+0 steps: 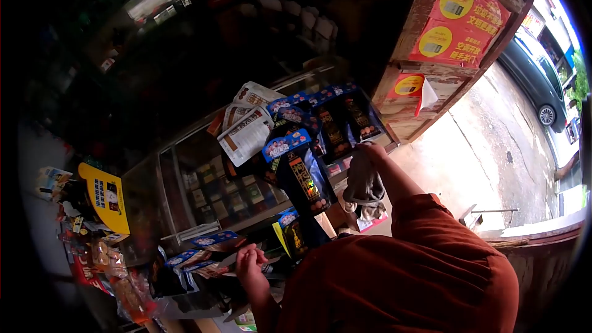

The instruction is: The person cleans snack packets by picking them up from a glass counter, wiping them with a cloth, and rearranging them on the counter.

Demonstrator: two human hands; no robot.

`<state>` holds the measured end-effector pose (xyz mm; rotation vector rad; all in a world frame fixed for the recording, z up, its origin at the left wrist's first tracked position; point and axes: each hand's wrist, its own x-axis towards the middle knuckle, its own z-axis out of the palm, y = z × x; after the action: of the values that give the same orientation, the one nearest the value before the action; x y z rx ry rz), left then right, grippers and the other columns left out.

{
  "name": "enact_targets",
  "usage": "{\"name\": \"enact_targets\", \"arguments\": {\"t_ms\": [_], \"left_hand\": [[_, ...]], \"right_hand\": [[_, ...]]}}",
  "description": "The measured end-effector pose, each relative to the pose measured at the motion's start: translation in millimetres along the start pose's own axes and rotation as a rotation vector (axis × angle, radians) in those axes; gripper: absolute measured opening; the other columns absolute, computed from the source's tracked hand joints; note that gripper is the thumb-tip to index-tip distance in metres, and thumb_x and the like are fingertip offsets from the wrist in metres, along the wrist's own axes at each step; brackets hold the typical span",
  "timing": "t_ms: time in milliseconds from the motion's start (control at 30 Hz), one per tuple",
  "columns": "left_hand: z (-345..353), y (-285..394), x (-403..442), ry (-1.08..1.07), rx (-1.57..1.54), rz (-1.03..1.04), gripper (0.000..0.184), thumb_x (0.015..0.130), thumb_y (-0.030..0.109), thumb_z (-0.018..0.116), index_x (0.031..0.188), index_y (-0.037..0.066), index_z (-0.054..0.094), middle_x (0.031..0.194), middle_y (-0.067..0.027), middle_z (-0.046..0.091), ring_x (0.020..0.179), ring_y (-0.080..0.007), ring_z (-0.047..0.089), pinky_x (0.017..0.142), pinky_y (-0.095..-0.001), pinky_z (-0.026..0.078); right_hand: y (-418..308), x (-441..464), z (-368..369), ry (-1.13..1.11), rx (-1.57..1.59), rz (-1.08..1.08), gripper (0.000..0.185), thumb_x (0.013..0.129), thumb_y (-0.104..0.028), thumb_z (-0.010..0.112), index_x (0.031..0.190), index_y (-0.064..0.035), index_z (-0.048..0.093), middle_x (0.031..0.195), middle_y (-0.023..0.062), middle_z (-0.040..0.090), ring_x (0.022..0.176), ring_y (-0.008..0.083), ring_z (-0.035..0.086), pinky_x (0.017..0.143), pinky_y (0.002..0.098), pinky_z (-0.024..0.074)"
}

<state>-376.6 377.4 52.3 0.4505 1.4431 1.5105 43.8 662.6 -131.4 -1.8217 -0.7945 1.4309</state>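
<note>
My right hand (370, 149) grips the top of a crumpled grey cloth (365, 179), which hangs down at the front edge of the glass display counter (179, 191). Near it on the counter lie black-and-blue packets (303, 179) with gold lettering. Lower down, my left hand (250, 263) is closed, its fingers curled together; whatever it may hold is hidden. Beside that hand are more blue-topped packets (213, 240). Another dark packet (293, 237) with a yellow edge stands to its right.
White printed packets (248, 135) lie fanned on the counter. A yellow sign (105, 200) and bagged goods (129, 296) are at left. A worn wooden door (394, 102) with red posters stands at right; outside, a dark car (536, 80) is parked.
</note>
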Motion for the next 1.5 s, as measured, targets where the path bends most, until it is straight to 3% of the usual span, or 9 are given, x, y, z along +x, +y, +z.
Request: {"name": "enact_targets", "arguments": {"t_ms": [167,400,500,600,800,967,1000,1233,1500], "left_hand": [[29.7,-9.0,-6.6,-0.085,0.073,-0.097,0.014,0.095,0.009,0.052,0.104,0.002,0.061,0.083,-0.0057,0.060,0.071,-0.0111,0.055,0.068,-0.0248,0.048],[97.0,-53.5,21.9,-0.634,0.178,-0.309,0.029,0.098,0.020,0.056,0.120,0.001,0.059,0.104,-0.0102,0.067,0.092,-0.0153,0.065,0.080,-0.0278,0.052],[141.2,-75.8,32.5,-0.723,0.019,-0.404,0.050,0.097,0.025,0.058,0.139,0.002,0.043,0.129,-0.0142,0.058,0.119,-0.0238,0.055,0.097,-0.0382,0.047],[166.8,-103.2,52.8,-0.785,-0.451,-0.591,0.061,0.087,0.034,0.071,0.135,0.003,0.047,0.128,-0.0117,0.058,0.118,-0.0254,0.056,0.100,-0.0422,0.046],[162.5,-105.4,105.5,-0.527,-0.167,-0.545,0.041,0.080,0.015,0.073,0.118,0.003,0.061,0.109,-0.0085,0.066,0.096,-0.0242,0.065,0.088,-0.0387,0.053],[139.1,-77.5,75.7,-0.429,-0.120,-0.343,0.042,0.078,0.009,0.075,0.117,0.001,0.062,0.109,-0.0088,0.067,0.095,-0.0216,0.065,0.086,-0.0359,0.053],[127.1,-84.6,72.3,-0.390,-0.111,-0.350,0.043,0.078,0.008,0.075,0.118,0.001,0.061,0.111,-0.0085,0.066,0.096,-0.0218,0.065,0.087,-0.0358,0.053],[101.9,-92.9,44.3,-0.292,-0.337,-0.461,0.041,0.084,0.009,0.067,0.123,0.003,0.057,0.113,-0.0082,0.064,0.102,-0.0231,0.062,0.092,-0.0382,0.051],[106.1,-74.2,53.6,-0.341,-0.273,-0.315,0.039,0.083,0.008,0.068,0.120,0.001,0.059,0.112,-0.0071,0.066,0.101,-0.0208,0.063,0.092,-0.0352,0.048]], "right_hand": [[-22.2,-42.9,4.5,0.070,-0.013,-0.187,0.035,0.083,-0.030,0.074,0.105,-0.0035,0.068,0.092,0.0051,0.067,0.085,0.0134,0.060,0.074,0.0295,0.0498],[-50.3,-135.7,-45.0,0.073,0.055,-0.416,0.017,0.089,-0.020,0.068,0.090,-0.0031,0.064,0.078,-0.0021,0.055,0.073,0.0080,0.049,0.064,0.0251,0.0430],[-57.1,-185.7,-62.8,-0.192,0.338,-0.400,0.011,0.091,-0.015,0.065,0.090,-0.0049,0.063,0.077,-0.0028,0.055,0.073,0.0069,0.051,0.065,0.0243,0.0440],[-54.6,-221.8,-55.2,-0.425,0.433,-0.220,0.008,0.092,-0.013,0.065,0.093,-0.0058,0.064,0.079,-0.0028,0.058,0.078,0.0058,0.053,0.071,0.0229,0.0446],[-38.3,-158.1,-35.9,-0.401,0.292,-0.356,0.024,0.094,-0.026,0.062,0.101,-0.0037,0.067,0.099,0.0047,0.067,0.093,0.0157,0.060,0.090,0.0291,0.0442],[4.2,37.9,-87.6,0.057,0.487,-0.021,0.024,0.090,-0.028,0.067,0.098,-0.0058,0.063,0.082,0.0102,0.067,0.068,0.0223,0.065,0.065,0.0351,0.0548],[-53.7,-11.1,-80.8,0.070,0.396,0.046,0.026,0.090,-0.028,0.067,0.101,-0.0048,0.064,0.083,0.0106,0.067,0.072,0.0227,0.065,0.068,0.0352,0.0548],[-15.6,90.9,-91.2,-0.254,0.370,-0.053,0.022,0.091,-0.021,0.066,0.105,-0.0048,0.063,0.088,0.0090,0.065,0.073,0.0214,0.064,0.067,0.0343,0.0539],[-46.3,-26.9,-109.0,-0.296,0.510,-0.286,0.006,0.091,-0.013,0.061,0.090,-0.0108,0.056,0.083,0.0010,0.058,0.080,0.0128,0.057,0.075,0.0277,0.0474]]}}
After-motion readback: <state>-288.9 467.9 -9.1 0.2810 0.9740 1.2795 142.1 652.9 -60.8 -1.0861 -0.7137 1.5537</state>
